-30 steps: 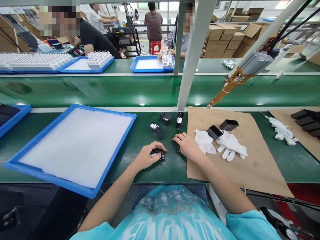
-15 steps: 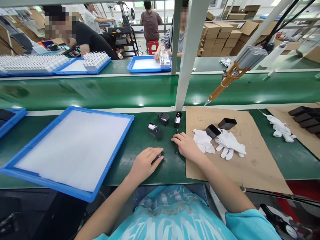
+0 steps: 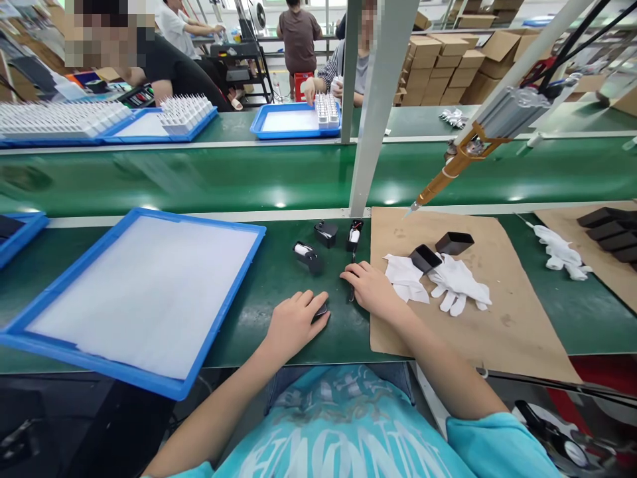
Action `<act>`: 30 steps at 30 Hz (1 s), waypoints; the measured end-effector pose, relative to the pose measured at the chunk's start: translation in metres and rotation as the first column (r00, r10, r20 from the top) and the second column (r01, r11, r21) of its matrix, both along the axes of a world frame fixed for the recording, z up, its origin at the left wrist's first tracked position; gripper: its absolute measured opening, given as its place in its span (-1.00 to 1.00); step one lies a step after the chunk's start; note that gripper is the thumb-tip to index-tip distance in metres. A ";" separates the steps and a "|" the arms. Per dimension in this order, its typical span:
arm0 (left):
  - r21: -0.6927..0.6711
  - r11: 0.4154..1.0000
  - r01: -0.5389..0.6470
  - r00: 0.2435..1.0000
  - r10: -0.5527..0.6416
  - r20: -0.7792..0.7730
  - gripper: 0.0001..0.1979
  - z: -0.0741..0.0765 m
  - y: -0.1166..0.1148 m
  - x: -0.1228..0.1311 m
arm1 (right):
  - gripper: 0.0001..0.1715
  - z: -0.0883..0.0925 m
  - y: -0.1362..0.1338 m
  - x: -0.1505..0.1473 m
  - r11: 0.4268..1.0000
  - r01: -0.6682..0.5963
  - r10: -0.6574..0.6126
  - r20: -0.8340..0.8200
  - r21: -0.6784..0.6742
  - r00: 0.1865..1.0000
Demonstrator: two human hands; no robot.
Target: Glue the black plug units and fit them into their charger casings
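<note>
My left hand (image 3: 298, 320) is closed around a small dark piece (image 3: 321, 310) low over the green bench; most of it is hidden by the fingers. My right hand (image 3: 369, 287) has its fingertips pinched on a thin dark rod-like piece (image 3: 352, 293) beside the cardboard's left edge. That piece runs up towards a small black part with a white cylinder and reddish wires (image 3: 354, 234); I cannot tell whether they are joined. Just left of it lie a black housing (image 3: 326, 234) and another black part with a white cylinder (image 3: 307, 257).
A blue-rimmed tray (image 3: 258, 247) with a white lining fills the left. On the brown cardboard (image 3: 448, 345) lie two black square sleeves (image 3: 454, 243) and white gloves (image 3: 460, 284). An orange-brown dispensing tool (image 3: 442, 179) hangs above. A grey post (image 3: 371, 133) stands ahead; co-workers sit beyond.
My left hand has shifted slightly right and turned a little, still around the dark piece. My right hand stays nearly in place. The whole view has moved slightly.
</note>
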State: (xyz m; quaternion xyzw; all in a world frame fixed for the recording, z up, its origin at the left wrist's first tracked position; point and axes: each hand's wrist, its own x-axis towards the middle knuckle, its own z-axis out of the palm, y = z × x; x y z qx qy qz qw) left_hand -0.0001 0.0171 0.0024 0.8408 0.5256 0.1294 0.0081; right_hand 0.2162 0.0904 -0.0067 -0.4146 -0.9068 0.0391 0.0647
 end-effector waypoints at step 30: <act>-0.413 0.782 0.467 -0.303 0.581 0.756 -0.59 0.015 -0.008 -0.007 | -0.66 0.000 0.010 0.013 0.981 0.192 -0.185 -0.240 0.006 0.953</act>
